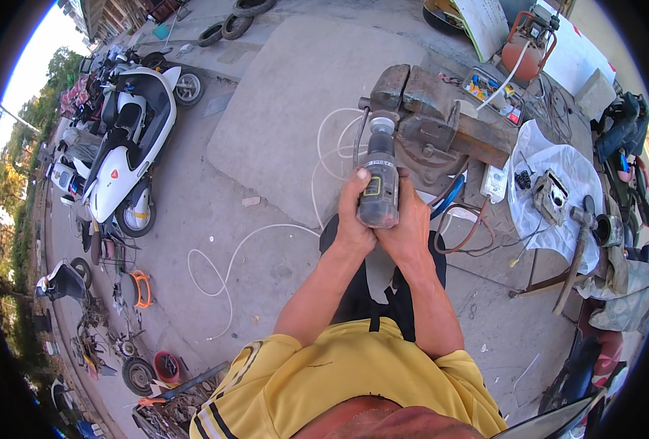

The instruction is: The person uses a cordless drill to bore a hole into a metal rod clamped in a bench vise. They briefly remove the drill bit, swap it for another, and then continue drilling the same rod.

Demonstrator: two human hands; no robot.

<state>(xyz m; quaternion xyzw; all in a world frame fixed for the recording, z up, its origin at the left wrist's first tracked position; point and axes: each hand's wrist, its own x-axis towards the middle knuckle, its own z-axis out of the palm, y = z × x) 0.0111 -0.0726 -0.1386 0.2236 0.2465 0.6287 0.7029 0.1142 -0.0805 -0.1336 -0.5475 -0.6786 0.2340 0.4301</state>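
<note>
Both my hands are wrapped round a dark grey cordless drill (380, 192) in front of my body. My left hand (353, 219) grips its left side, with the thumb along the housing. My right hand (410, 221) closes on its right side; the drill's handle is hidden beneath the hands. A silver cylindrical piece (383, 126) shows at the drill's front end, pointing away from me. It lies close to a rusty bench vise (430, 110), but whether they touch I cannot tell. The vise's bent handle rod (361, 135) hangs just left of the drill.
A white hose (273, 225) loops over the concrete floor. At right, a plastic sheet (518, 201) holds a metal engine part (551, 197), with a hammer (582, 241) beside it. A tray of small parts (492, 95) and an orange compressor (525, 58) stand beyond. A white scooter (130, 157) is at left.
</note>
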